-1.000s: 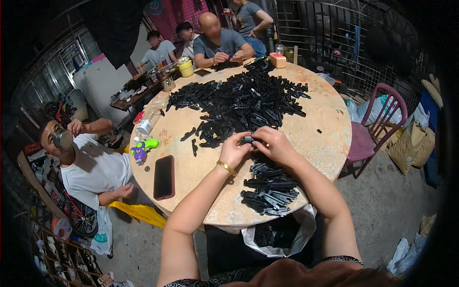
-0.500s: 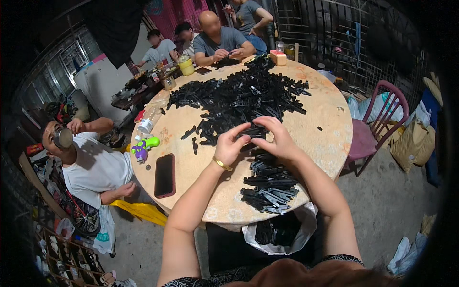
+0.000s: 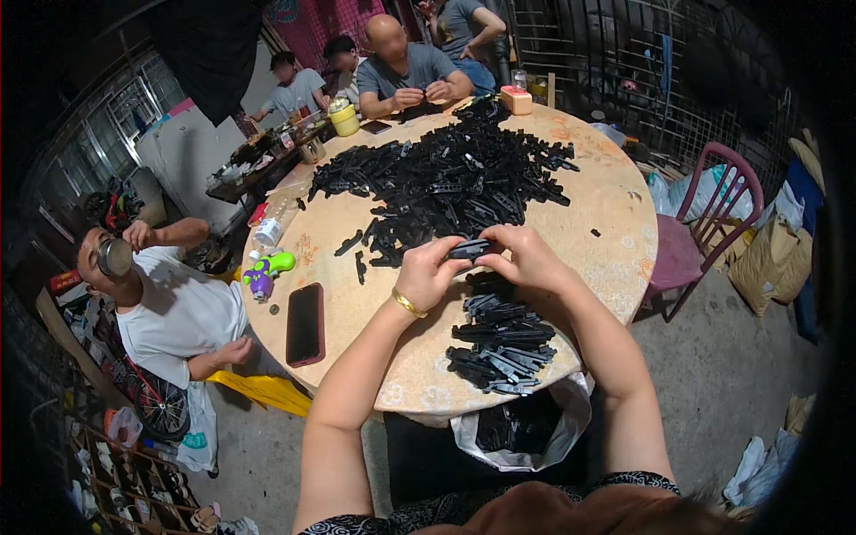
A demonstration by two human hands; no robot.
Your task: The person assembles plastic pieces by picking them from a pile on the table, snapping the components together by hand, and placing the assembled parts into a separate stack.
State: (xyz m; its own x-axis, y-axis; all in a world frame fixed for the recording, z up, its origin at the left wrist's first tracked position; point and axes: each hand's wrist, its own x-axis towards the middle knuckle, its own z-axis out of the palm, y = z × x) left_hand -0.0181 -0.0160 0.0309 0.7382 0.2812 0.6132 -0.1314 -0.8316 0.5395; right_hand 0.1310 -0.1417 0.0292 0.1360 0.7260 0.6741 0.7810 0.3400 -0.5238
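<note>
1. Head view, round counter: marbled tan top, carrying nearly everything listed below.
2. Large heap of black plastic parts: spread over far half of counter; loose, unsorted.
3. Smaller stack of black parts: near edge, just below both hands, laid roughly parallel.
4. White plastic bag: hung under near rim, mouth open, more black parts inside.
5. Left hand: fingers curled shut around left end of one black plastic piece; gold bangle at wrist.
6. Right hand: fingers closed on right end of same piece, held just above counter between heap and stack.
7. Advice for step in hand: judged best to grip both ends firmly, keep piece level, press squarely, check fit before setting down on near stack.
8. Packages and labels: tan sacks on floor at right; clear bottle with pale label lying near left rim; yellow lidded jar at far left; small orange box at far edge; dark phone flat, left of hands.
</note>
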